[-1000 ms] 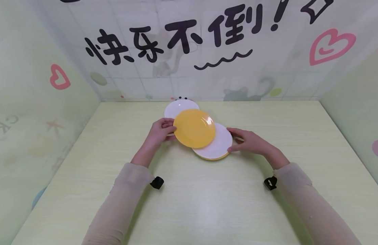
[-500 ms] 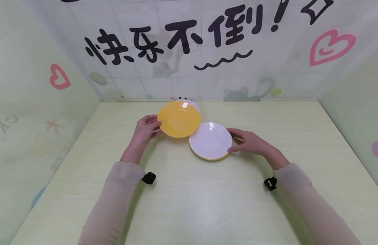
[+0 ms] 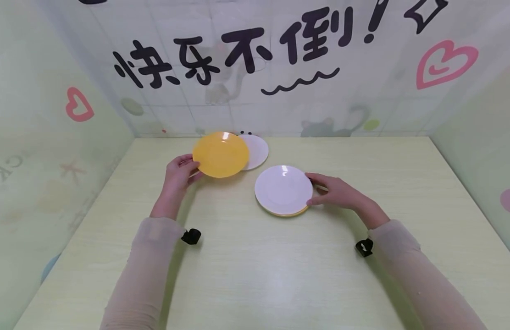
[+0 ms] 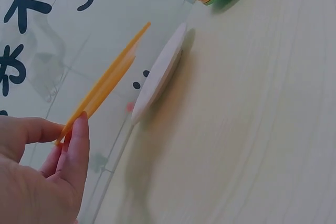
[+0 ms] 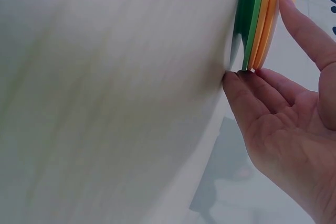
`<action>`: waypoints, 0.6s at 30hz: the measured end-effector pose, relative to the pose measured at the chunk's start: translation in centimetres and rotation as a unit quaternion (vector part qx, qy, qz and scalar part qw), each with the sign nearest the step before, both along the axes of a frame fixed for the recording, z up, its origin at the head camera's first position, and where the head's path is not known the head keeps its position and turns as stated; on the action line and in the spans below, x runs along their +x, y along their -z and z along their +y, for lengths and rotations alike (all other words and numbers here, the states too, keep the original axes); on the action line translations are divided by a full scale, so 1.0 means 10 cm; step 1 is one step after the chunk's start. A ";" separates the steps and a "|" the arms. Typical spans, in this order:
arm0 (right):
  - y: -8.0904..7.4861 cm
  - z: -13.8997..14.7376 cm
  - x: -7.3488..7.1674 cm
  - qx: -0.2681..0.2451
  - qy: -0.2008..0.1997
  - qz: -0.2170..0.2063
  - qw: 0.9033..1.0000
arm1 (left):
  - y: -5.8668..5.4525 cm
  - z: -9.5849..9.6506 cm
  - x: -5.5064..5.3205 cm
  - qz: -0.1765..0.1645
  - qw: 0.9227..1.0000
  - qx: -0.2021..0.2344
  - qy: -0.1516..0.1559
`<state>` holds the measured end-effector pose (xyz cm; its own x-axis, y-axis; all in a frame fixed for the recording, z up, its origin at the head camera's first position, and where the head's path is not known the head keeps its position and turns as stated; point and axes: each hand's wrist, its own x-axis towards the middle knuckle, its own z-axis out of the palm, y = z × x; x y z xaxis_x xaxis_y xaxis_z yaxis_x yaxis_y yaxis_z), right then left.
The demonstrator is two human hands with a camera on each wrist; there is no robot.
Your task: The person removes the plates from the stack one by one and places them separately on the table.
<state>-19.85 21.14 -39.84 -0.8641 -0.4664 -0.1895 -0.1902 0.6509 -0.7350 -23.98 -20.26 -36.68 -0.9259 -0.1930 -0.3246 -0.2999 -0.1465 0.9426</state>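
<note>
My left hand (image 3: 177, 176) pinches the left rim of a yellow plate (image 3: 220, 155) between thumb and fingers. In the left wrist view this plate (image 4: 107, 82) is tilted and held apart from the white plate (image 4: 160, 74) on the table. From above it partly covers that white plate (image 3: 259, 152). My right hand (image 3: 336, 192) holds the right edge of a plate stack, thumb at the rim of the top white plate (image 3: 283, 189) and fingers at the side low down. Beneath lie orange-yellow plates (image 5: 269, 11) and a green plate (image 5: 255, 17) at the bottom.
The pale wood-grain table (image 3: 255, 266) meets a printed back wall (image 3: 189, 110) just behind the far white plate. Patterned side walls stand at left and right. A black wrist device (image 3: 191, 236) hangs at the left cuff, another black device (image 3: 364, 247) at the right.
The yellow plate has travelled with my left hand leftward and back, off the stack and over the far white plate. My right hand has stayed at the stack's edge.
</note>
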 end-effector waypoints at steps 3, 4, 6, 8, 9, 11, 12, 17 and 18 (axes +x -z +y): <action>0.00 0.00 0.00 0.003 0.000 -0.001 1.000 | -0.04 -0.04 0.00 -0.007 1.000 0.016 -0.017; 0.00 0.00 -0.01 0.003 0.000 -0.001 1.000 | -0.05 -0.05 -0.01 -0.009 1.000 0.017 -0.022; 0.00 0.01 -0.01 0.002 0.002 -0.003 1.000 | -0.06 -0.07 -0.01 -0.013 0.999 0.021 -0.029; 0.00 0.01 -0.01 -0.001 0.004 -0.005 1.000 | -0.06 -0.10 -0.02 -0.015 0.999 0.026 -0.036; 0.00 0.01 0.00 -0.002 0.005 -0.006 1.000 | -0.06 -0.11 -0.02 -0.016 0.999 0.027 -0.039; 0.00 0.01 0.00 -0.003 0.006 -0.008 1.000 | -0.06 -0.14 -0.03 -0.018 0.998 0.026 -0.046; 0.00 0.01 0.00 -0.003 0.007 -0.009 1.000 | -0.06 -0.15 -0.03 -0.018 0.998 0.027 -0.049; 0.01 0.01 0.00 -0.004 0.007 -0.011 1.000 | -0.05 -0.21 -0.05 -0.023 0.997 0.036 -0.067; 0.01 0.01 0.00 -0.004 0.007 -0.011 1.000 | -0.04 -0.22 -0.05 -0.024 0.997 0.038 -0.070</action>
<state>-19.85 21.28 -39.91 -0.8665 -0.4551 -0.2053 -0.1642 0.6480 -0.7437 -24.49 -22.44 -36.23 -0.8744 -0.2933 -0.3865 -0.3160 -0.2604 0.9123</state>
